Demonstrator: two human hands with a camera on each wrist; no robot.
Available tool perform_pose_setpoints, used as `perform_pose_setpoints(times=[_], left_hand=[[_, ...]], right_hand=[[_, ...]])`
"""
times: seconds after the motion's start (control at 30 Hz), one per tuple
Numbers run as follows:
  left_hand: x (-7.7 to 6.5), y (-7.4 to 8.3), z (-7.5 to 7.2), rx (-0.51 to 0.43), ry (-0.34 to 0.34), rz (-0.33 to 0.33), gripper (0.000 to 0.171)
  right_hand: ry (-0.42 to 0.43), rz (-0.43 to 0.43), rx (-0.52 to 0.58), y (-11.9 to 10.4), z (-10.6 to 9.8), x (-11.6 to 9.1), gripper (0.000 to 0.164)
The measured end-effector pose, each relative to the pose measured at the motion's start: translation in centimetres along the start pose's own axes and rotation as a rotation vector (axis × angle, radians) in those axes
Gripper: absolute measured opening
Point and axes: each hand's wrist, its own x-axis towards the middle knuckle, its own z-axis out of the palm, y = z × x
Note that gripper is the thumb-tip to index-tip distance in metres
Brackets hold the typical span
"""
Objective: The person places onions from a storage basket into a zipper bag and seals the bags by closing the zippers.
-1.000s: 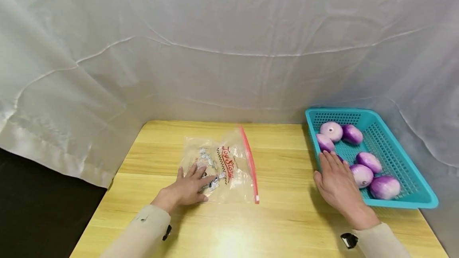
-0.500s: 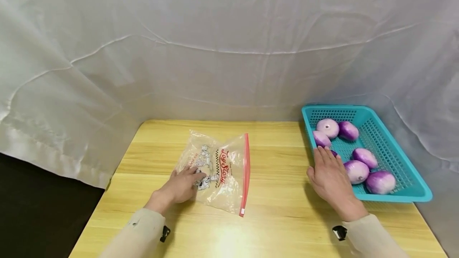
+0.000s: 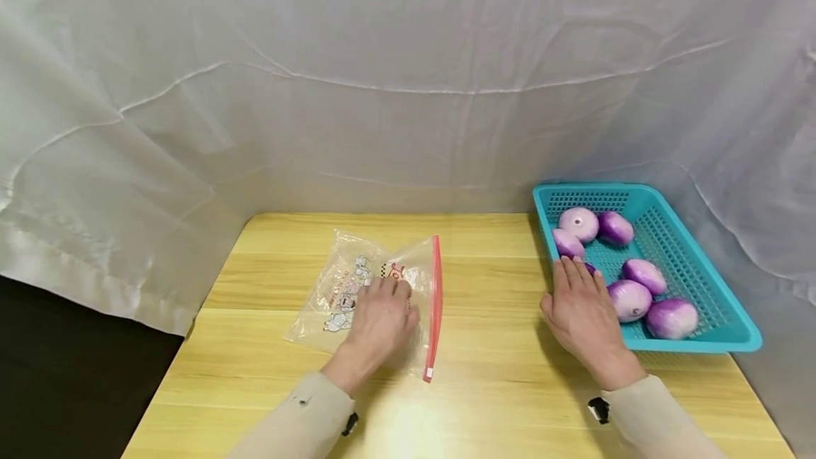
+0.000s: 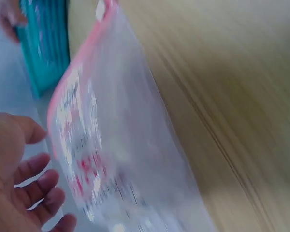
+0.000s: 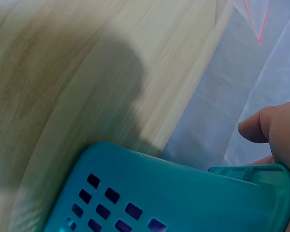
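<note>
1. Landmark: teal basket [image 3: 704,264], right side of the table.
2. Nearest: two pale sleeves. Right sleeve [image 3: 656,420] is just nearer than the basket's near-left corner; left sleeve [image 3: 302,420] is well left of the basket. Small black device [image 3: 598,409] at the right wrist, another black device [image 3: 349,424] at the left.
3. Right hand [image 3: 586,324]: on the basket's left rim. Fingers straight, laid over the rim and pointing away from the person; thumb sticks out free outside it. The wrist view hides most of the fingers.
4. Left hand [image 3: 379,321]: well left of the basket, over the clear bag. Fingers loosely bent, thumb apart, nothing grasped. Can't tell if the fingertips touch the plastic.
5. Bag [image 3: 344,289]: lies on the table left of the basket, well apart from it. Red zip strip [image 3: 436,303] is on the edge facing the basket, white slider [image 3: 429,373] at the strip's near end. Cartoon print and red lettering, partly under the hand. Can't tell if the mouth is parted.
6. Purple-white onions [image 3: 672,318]: inside the basket. Three toward the near end, three toward the far end, one dark one partly hidden by the right fingers.
7. Wood-grain table [image 3: 491,282]: under basket and bag.
8. Farthest: grey cloth [image 3: 408,133], hanging behind the basket.
</note>
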Motion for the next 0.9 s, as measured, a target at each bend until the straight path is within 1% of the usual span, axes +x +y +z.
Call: perform_pose_setpoints(times=[0.07, 0.13, 0.2, 0.3, 0.37, 0.5, 0.7, 0.8, 0.9], left_hand=[[0.7, 1.4, 0.5, 0.057, -0.008, 0.016, 0.036], [1.3, 2.4, 1.2, 0.111, -0.028, 0.021, 0.043], [1.9, 3.0, 1.7, 0.155, -0.029, 0.021, 0.047], [2.4, 3.5, 2.4, 0.212, -0.030, 0.015, 0.051], [2.7, 3.7, 2.8, 0.240, -0.035, 0.009, 0.054], [3.2, 3.7, 3.0, 0.283, -0.071, 0.001, 0.055], [3.7, 3.3, 2.5, 0.314, -0.136, -0.028, 0.052], [3.9, 3.1, 2.1, 0.328, -0.145, -0.028, 0.051], [4.1, 2.6, 1.9, 0.318, -0.129, -0.023, 0.049]], right_hand=[[-0.010, -0.001, -0.005, 0.0, 0.0, 0.0, 0.062], [-0.017, -0.001, -0.012, 0.0, 0.1, 0.0, 0.064], [-0.025, 0.001, -0.017, 0.0, 0.2, 0.0, 0.066], [-0.014, -0.005, -0.025, 0.0, 0.2, 0.0, 0.066], [-0.001, -0.010, -0.028, 0.1, 0.2, -0.1, 0.066], [0.013, -0.014, -0.027, 0.0, 0.2, 0.0, 0.065], [0.001, -0.008, -0.020, -0.1, 0.2, 0.1, 0.065], [-0.005, 0.000, -0.022, -0.1, 0.1, 0.1, 0.065], [0.001, 0.000, -0.032, 0.0, 0.1, 0.0, 0.065]])
